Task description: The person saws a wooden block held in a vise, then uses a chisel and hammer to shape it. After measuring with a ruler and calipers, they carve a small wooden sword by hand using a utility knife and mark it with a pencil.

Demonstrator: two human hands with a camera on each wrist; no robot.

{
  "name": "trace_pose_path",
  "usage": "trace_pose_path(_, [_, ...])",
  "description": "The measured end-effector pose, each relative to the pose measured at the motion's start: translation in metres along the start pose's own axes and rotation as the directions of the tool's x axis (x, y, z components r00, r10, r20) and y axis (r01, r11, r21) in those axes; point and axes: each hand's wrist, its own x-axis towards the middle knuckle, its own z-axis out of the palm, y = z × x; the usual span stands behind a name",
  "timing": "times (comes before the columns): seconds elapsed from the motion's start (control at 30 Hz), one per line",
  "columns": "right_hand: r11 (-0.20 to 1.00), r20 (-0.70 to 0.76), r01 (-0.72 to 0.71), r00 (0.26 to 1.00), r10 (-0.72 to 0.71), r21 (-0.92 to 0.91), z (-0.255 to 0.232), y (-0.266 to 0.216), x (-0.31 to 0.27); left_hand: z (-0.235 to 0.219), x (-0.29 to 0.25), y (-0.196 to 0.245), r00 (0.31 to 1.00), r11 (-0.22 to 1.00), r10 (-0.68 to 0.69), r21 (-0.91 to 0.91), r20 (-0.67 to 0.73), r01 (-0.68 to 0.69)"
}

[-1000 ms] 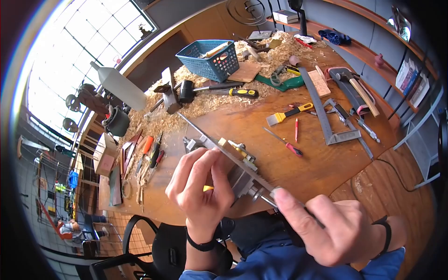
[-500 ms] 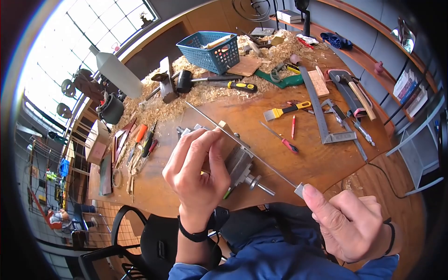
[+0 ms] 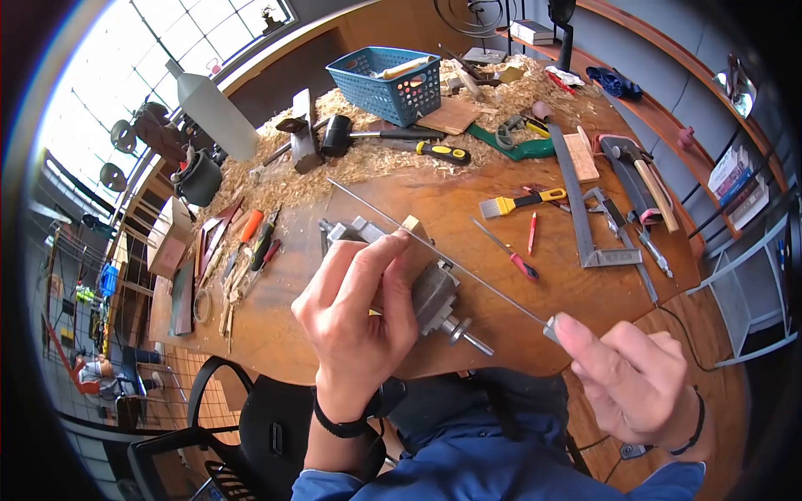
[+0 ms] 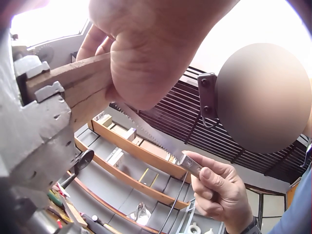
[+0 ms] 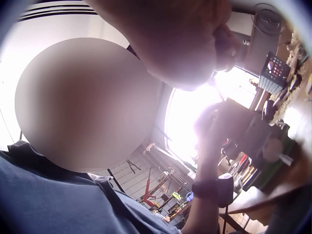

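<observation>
A wooden block (image 3: 413,244) is clamped in a metal vise (image 3: 436,298) at the table's near edge. My left hand (image 3: 355,301) grips the block from the left, thumb and fingers around its top. Across the block's top lies a thin saw blade (image 3: 480,281), seen nearly edge-on; its teeth show on the blade (image 4: 146,129) in the left wrist view. At the blade's near right end, my right hand (image 3: 631,380) holds the metal handle end (image 4: 191,165), fingers curled. Bright glare washes out the contact in the right wrist view.
Wood shavings (image 3: 347,163) cover the far side, around a blue basket (image 3: 384,96) and mallet (image 3: 337,135). Right of the vise lie a screwdriver (image 3: 522,265), brush (image 3: 522,202), pencil (image 3: 532,234) and square (image 3: 576,200). Several tools and strips lie left.
My right hand has drawn the saw outward to the right, away from the vise, mostly in the first half second. My left hand has stayed on the block. The head view has shifted slightly.
</observation>
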Motion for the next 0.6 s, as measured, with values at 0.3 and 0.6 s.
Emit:
trace_pose_path(0.3, [0.999,-0.045,0.029,0.999,-0.031,-0.031,0.011,0.007,0.002,0.002,0.003,-0.002,1.000,1.000,0.006,0.000,-0.004,-0.006])
trace_pose_path(0.6, [0.993,-0.077,0.098,0.992,-0.102,-0.062,0.025,0.000,-0.007,-0.011,0.003,-0.010,0.999,0.999,0.008,-0.038,0.051,-0.006])
